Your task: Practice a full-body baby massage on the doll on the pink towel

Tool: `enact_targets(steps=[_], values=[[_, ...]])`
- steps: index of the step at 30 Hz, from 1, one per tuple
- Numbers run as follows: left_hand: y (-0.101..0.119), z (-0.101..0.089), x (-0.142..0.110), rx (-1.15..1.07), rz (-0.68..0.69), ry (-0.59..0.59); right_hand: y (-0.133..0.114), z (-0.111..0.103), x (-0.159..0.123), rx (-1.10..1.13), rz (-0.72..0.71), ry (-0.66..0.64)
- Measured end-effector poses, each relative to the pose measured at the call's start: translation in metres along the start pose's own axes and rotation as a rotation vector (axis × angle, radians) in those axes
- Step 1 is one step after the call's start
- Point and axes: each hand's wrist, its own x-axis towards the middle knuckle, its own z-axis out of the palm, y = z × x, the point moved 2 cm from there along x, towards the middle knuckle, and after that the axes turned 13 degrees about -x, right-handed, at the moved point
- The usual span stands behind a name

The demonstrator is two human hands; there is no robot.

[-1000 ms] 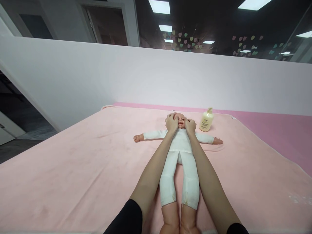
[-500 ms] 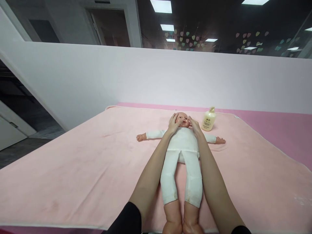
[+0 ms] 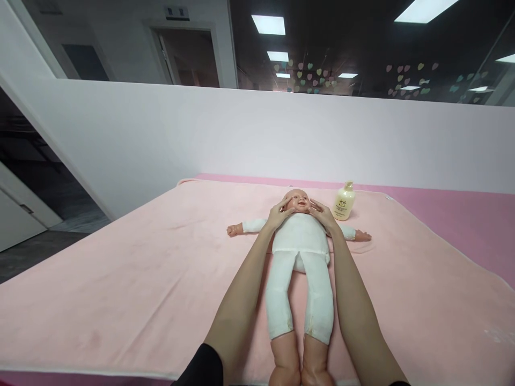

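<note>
Our left hand [image 3: 277, 214] lies spread, fingers apart, against the doll's head. The doll [image 3: 301, 230] lies face-up between our hands. Our right hand [image 3: 323, 213], also spread, touches the head's other side; beyond it stands the bottle [image 3: 343, 203].

The left hand [image 3: 278, 214] and right hand [image 3: 324, 215] lie at either side of the head of a baby doll [image 3: 301, 236], face up with arms spread on a pink blanket [image 3: 132, 279]; a yellow pump bottle [image 3: 344, 203] stands near the right hand
</note>
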Motion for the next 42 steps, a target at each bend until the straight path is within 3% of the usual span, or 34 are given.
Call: enact_targets(steps=[3,6,12,18,24,32,36,42], values=[[0.006,0.005,-0.001,0.094,0.035,0.042,-0.001,0.003,0.003,-0.132,0.053,0.058],[0.006,0.007,0.001,0.224,0.041,0.096,-0.001,0.002,0.003,-0.159,-0.019,0.028],[0.007,0.001,0.003,0.162,-0.010,-0.022,0.003,-0.002,-0.001,-0.027,0.032,-0.034],[0.012,0.006,0.003,0.231,0.005,0.050,-0.001,0.004,0.004,-0.202,0.033,0.076],[0.009,-0.006,0.004,0.157,-0.023,-0.049,0.003,0.000,0.001,0.049,0.056,0.011],[0.019,0.009,0.002,0.326,0.067,-0.002,-0.002,0.005,0.005,-0.229,-0.036,0.132],[0.020,0.009,0.003,0.334,0.053,-0.011,0.005,0.000,0.008,-0.237,-0.065,0.105],[0.023,0.000,0.003,0.313,0.051,-0.124,0.011,-0.006,0.006,-0.118,-0.105,0.017]])
